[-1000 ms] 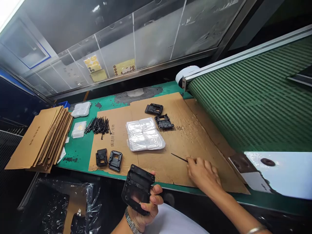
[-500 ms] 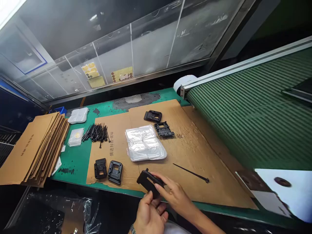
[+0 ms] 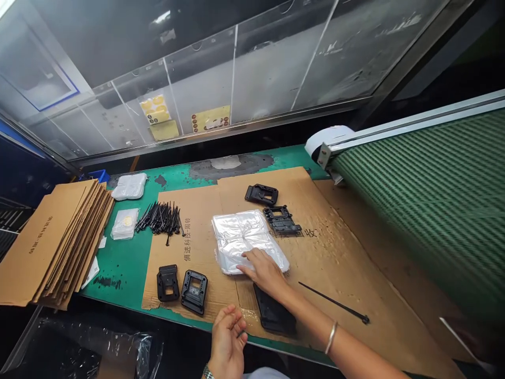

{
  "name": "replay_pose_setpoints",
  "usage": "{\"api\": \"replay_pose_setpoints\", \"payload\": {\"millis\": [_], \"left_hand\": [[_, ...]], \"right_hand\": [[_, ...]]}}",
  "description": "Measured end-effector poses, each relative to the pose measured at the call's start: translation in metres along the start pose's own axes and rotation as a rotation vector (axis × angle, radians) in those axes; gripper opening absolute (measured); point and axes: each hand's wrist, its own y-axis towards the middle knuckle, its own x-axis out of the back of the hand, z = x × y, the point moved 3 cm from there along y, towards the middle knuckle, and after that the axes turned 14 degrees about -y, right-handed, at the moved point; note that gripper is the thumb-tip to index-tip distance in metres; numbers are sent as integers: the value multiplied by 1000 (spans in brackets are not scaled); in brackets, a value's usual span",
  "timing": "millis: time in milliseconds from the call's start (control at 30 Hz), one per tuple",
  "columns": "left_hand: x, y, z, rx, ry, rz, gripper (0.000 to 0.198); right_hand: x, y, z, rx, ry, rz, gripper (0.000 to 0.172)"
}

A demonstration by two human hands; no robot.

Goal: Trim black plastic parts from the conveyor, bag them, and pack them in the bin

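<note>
My right hand (image 3: 263, 269) reaches over the near edge of a stack of clear plastic bags (image 3: 236, 237), fingers stretched out and touching or just above the top bag. Beneath my right wrist a flat black plastic part (image 3: 272, 315) lies on the cardboard, partly hidden by the forearm. Near the table's front edge my left hand (image 3: 229, 337) is palm up with loosely bent fingers and nothing in it. To its left lie two black plastic brackets (image 3: 194, 292), each with a square opening. A single black cable tie (image 3: 333, 301) lies right of my forearm.
Two more black parts (image 3: 261, 194) lie behind the bags. A pile of black cable ties (image 3: 161, 218) and smaller bag stacks (image 3: 129, 187) are at the left, beside stacked folded cardboard (image 3: 51, 237). A green conveyor belt (image 3: 434, 184) borders the right side.
The black part has left my hands and now lies on the cardboard. My right hand has moved up onto the bags; my left hand has drawn slightly left. The view has shifted somewhat.
</note>
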Motion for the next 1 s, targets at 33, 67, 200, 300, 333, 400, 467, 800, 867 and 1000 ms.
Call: {"api": "replay_pose_setpoints", "payload": {"millis": [33, 67, 200, 300, 333, 400, 467, 800, 867, 1000], "left_hand": [[-5, 4, -4, -38, 7, 36, 22], [-10, 9, -9, -80, 22, 65, 23], [-34, 34, -31, -319, 241, 149, 21], [-55, 53, -46, -496, 396, 222, 26], [-63, 58, -50, -556, 446, 268, 29], [-77, 63, -53, -705, 621, 403, 35], [-87, 65, -51, -851, 870, 542, 38], [-82, 72, -37, -1000, 1281, 534, 48], [-84, 68, -41, -1010, 1262, 505, 50], [-94, 42, -58, -1062, 927, 582, 63]], "right_hand": [[-3, 6, 3, 11, 3, 7, 17], [-6, 11, 6, 16, 8, 16, 15], [-14, 23, 2, -17, 69, 63, 18], [-14, 26, -2, -60, 147, 90, 11], [-13, 26, -3, -71, 179, 94, 11], [-11, 28, -4, -88, 252, 99, 15], [-9, 31, -4, -102, 343, 105, 23], [36, 49, -2, -184, 768, 48, 49], [52, 47, 8, -134, 818, 83, 46], [75, 35, 27, -43, 884, 152, 43]]}}
